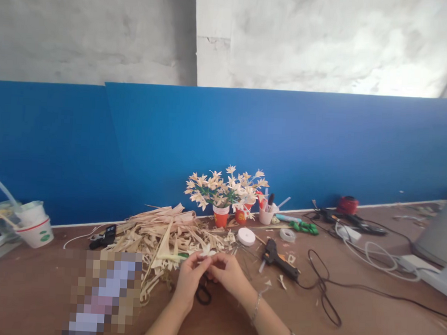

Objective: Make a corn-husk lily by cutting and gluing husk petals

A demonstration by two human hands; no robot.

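My left hand (190, 277) and my right hand (228, 274) meet at the front middle of the table, fingers pinched together. Between their fingertips is a small white flower (206, 251) with pointed petals; its lower part is hidden by the fingers. A black looped handle (204, 295), probably of scissors, lies under the hands. Dry pale husk strips (167, 234) are heaped just beyond and left of my left hand. Behind the hands, similar cream flowers (222, 185) on green stems stand in red paper cups (221, 218).
A black glue gun (278, 260) with its cable lies to the right. Near it are a white ribbon roll (246, 236), a tape roll (288, 235) and green bundled material (305, 227). White cups (36, 230) stand far left. A power strip (428, 273) lies far right. A blue panel (285, 140) borders the back.
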